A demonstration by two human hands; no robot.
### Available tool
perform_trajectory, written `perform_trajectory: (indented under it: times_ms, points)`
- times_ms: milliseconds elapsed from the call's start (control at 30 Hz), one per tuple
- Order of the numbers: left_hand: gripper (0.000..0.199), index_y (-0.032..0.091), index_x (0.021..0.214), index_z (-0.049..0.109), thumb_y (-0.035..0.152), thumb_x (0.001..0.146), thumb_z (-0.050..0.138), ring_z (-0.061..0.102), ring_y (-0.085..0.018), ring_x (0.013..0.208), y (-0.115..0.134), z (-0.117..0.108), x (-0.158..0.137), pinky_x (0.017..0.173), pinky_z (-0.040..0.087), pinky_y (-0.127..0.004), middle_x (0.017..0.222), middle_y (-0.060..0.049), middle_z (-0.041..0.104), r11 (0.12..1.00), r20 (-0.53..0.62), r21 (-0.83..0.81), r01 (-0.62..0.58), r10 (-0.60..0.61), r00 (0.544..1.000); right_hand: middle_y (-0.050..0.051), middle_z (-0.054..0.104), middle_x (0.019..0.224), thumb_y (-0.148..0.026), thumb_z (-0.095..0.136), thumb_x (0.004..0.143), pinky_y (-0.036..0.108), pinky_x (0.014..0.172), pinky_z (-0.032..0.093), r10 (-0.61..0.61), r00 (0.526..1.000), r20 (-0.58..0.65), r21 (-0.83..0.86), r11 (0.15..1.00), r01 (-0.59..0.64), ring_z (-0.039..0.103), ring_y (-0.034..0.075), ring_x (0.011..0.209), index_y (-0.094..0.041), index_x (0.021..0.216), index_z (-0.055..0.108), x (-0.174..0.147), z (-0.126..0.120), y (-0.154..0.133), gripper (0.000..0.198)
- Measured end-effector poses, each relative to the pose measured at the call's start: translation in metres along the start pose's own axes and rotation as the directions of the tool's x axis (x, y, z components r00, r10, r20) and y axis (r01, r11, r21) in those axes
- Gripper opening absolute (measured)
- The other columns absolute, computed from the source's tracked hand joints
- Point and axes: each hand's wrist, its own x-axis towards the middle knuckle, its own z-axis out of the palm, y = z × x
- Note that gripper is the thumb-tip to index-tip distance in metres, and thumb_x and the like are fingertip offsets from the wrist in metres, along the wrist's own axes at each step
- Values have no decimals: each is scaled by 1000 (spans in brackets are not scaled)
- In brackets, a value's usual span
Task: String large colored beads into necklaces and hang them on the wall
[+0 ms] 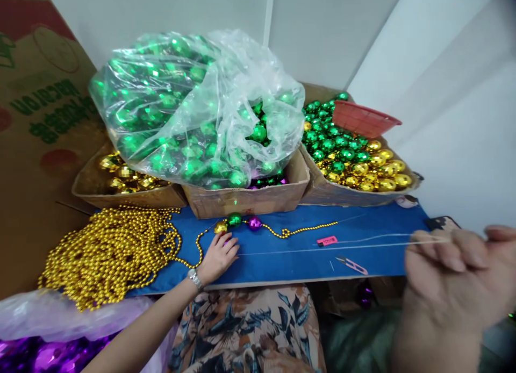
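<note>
My left hand [221, 255], with a watch on the wrist, rests on the blue tabletop with its fingers bent down. Close to its fingertips are a gold ball [220, 227], a green ball [234, 220] and a purple ball [255, 223], joined in a row to strings of small gold beads [306, 229]. A pale thread [322, 249] runs from the left fingers to my right hand [455, 265], raised at the right and blurred. Its fingers are closed on the thread. What lies beneath the left fingers is mostly hidden.
A heap of gold bead strings [108, 255] lies left. Behind stand cardboard boxes [250, 196] of shiny balls, a bulging plastic bag [193, 115] of green balls and a red basket [365, 119]. Pink thread snips [352, 265] and a pink label [327, 241] lie near the right.
</note>
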Motion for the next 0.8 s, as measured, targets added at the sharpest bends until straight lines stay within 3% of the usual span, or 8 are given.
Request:
perform_trajectory:
  times_ms: [133, 233, 333, 500, 667, 800]
  points:
    - [26, 25, 111, 65, 20, 86, 59, 46, -33, 128, -15, -7, -8, 111, 21, -63, 124, -13, 63, 992, 24, 128, -10, 7, 1000, -6, 34, 57, -24, 48, 98, 21, 50, 27, -142, 986, -85, -85, 987, 135, 34, 4, 48, -22, 78, 61, 29, -16, -5, 24]
    - [34, 23, 118, 63, 24, 84, 62, 44, -35, 130, -15, -14, -8, 111, 20, -64, 128, -15, 60, 970, 55, 235, -67, 55, 997, -7, 37, 55, -29, 59, 92, 22, 49, 28, -152, 986, -66, -135, 981, 142, 34, 6, 47, -23, 84, 62, 37, -24, 11, 11]
    - [49, 21, 127, 58, 34, 81, 66, 42, -38, 131, -8, -22, -4, 110, 22, -64, 132, -17, 56, 949, 74, 278, -148, 132, 988, -7, 39, 52, -31, 65, 88, 22, 48, 29, -151, 988, -11, -197, 969, 146, 35, 7, 45, -20, 86, 59, 32, -24, 34, 13]
    - [50, 22, 131, 55, 37, 84, 62, 44, -34, 130, 18, -43, 24, 112, 25, -58, 133, -15, 57, 940, 34, 262, -220, 219, 975, -6, 44, 56, -37, 61, 90, 20, 51, 37, -104, 990, 93, -321, 939, 128, 42, 6, 50, -17, 92, 60, 14, -27, 70, 20]
    - [38, 25, 124, 62, 27, 86, 60, 52, -29, 122, 48, -61, 64, 110, 34, -49, 125, -11, 62, 982, -84, 127, -137, 148, 985, -5, 45, 59, -39, 53, 94, 21, 52, 40, 24, 980, 197, -483, 872, 75, 47, 8, 53, -17, 98, 60, 0, -47, 96, 23]
    - [37, 26, 121, 64, 21, 84, 62, 56, -28, 116, 61, -73, 91, 107, 37, -46, 119, -10, 66, 986, -143, 4, -168, 167, 976, -3, 47, 61, -37, 49, 96, 23, 52, 41, 79, 959, 274, -592, 799, 104, 49, 9, 54, -17, 103, 60, -2, -63, 107, 24]
